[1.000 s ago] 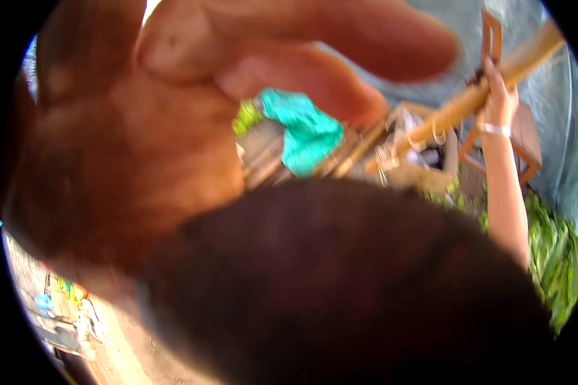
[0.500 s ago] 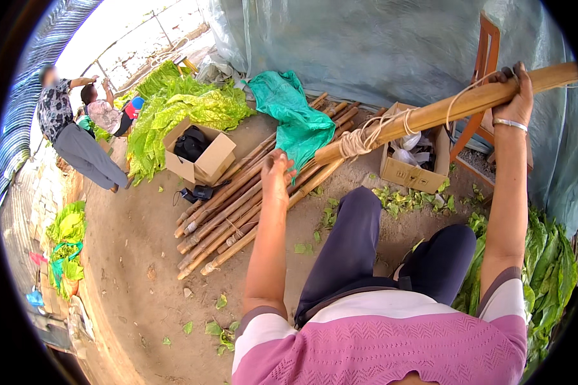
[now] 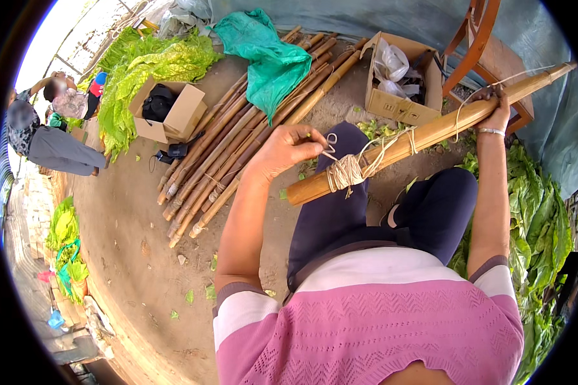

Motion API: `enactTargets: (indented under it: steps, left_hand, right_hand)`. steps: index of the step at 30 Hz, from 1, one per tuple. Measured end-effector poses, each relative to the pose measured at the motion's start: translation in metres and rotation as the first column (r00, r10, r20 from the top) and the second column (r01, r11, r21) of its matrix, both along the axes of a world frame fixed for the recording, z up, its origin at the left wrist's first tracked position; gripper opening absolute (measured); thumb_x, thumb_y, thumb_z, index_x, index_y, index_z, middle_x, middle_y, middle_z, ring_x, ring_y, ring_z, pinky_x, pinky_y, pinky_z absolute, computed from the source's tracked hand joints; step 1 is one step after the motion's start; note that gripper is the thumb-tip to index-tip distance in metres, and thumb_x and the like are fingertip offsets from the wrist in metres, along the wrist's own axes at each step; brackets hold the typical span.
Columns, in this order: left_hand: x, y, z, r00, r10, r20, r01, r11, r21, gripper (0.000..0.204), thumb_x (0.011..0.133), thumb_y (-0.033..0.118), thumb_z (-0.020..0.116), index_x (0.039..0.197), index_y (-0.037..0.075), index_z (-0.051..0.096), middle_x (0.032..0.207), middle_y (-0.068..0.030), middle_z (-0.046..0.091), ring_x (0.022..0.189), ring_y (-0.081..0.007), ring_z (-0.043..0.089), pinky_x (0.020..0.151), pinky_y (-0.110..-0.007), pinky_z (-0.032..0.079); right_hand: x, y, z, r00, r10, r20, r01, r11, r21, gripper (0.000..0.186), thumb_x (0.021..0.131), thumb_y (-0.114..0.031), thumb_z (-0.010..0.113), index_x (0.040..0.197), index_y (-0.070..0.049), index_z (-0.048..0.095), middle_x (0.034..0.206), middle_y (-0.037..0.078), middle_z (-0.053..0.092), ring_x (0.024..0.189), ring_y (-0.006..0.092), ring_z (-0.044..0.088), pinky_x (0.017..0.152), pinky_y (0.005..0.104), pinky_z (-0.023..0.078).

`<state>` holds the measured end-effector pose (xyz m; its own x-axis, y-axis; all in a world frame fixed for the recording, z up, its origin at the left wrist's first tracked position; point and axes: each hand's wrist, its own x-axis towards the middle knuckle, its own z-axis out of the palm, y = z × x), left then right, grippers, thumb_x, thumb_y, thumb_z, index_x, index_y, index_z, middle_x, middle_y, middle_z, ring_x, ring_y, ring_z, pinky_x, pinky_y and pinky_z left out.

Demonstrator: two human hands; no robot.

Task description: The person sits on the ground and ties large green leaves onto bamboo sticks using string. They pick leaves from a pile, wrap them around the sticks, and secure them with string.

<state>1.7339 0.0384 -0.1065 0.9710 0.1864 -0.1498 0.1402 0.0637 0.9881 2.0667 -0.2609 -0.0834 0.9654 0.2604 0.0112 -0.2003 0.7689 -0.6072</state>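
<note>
My right hand (image 3: 494, 112) grips a long split bamboo pole (image 3: 446, 122) near its far right part, with a cord running along it. The pole slants down to the left over my knees. Pale string (image 3: 347, 172) is wound thickly near its lower left end and loops along it. My left hand (image 3: 289, 149), just above and left of that winding, pinches a loose, looped length of the string between thumb and fingers.
Bamboo poles (image 3: 225, 160) lie under a green sheet (image 3: 257, 45), between two cardboard boxes (image 3: 176, 122) (image 3: 401, 109). Leafy piles (image 3: 141, 77) (image 3: 526, 256) flank me. A wooden chair (image 3: 465, 58) stands by plastic sheeting (image 3: 366, 19). Two other people (image 3: 58, 147) are at the left.
A hand that filled the view a second ago has moved away. Since half a second ago, the pole's left end has come lower and leftward, and my left hand now pinches the string.
</note>
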Motion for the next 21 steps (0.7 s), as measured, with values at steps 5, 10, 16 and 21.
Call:
enactTargets:
  steps: [5,10,16,21]
  left_hand:
    - [-0.007,-0.019,0.009,0.977,0.153,0.146,-0.165,0.984,0.073,0.019,0.080,-0.001,0.062,0.099,0.001,0.062,0.095,-0.0038,0.061,0.086,-0.0124,0.060,0.077,-0.026,0.049]
    - [-0.015,-0.015,-0.017,0.985,0.164,0.061,-0.156,0.658,0.737,0.030,0.081,0.001,0.059,0.111,0.001,0.057,0.109,-0.0073,0.059,0.090,-0.0176,0.061,0.076,-0.029,0.049]
    - [-0.066,0.021,-0.028,0.930,0.315,-0.189,-0.332,0.941,-0.068,0.035,0.077,-0.004,0.048,0.111,0.000,0.056,0.108,-0.0144,0.061,0.094,-0.0259,0.061,0.082,-0.037,0.049]
    - [-0.096,-0.023,-0.067,0.917,0.384,0.108,-0.261,0.782,-0.567,0.042,0.072,0.005,0.057,0.113,0.001,0.054,0.117,-0.0191,0.056,0.112,-0.0319,0.051,0.100,-0.045,0.035]
  right_hand:
    - [-0.016,-0.015,-0.071,0.989,-0.061,-0.138,0.049,0.995,-0.091,0.015,0.082,-0.021,0.061,0.080,-0.011,0.050,0.063,0.004,0.045,0.059,0.0176,0.046,0.060,0.0346,0.044]
    - [-0.024,-0.008,-0.126,0.929,-0.134,-0.346,0.075,0.981,-0.178,0.016,0.080,-0.022,0.063,0.087,-0.012,0.052,0.069,0.003,0.048,0.060,0.0173,0.048,0.059,0.0353,0.046]
    - [-0.017,-0.001,-0.138,0.853,-0.312,-0.418,0.135,0.906,-0.400,0.026,0.077,-0.027,0.073,0.089,-0.014,0.054,0.065,0.002,0.051,0.058,0.0188,0.052,0.056,0.0365,0.049]
    - [-0.022,0.005,-0.127,0.802,-0.375,-0.464,0.171,0.890,-0.423,0.033,0.075,-0.036,0.075,0.088,-0.013,0.056,0.070,0.003,0.052,0.064,0.0202,0.054,0.059,0.0372,0.050]
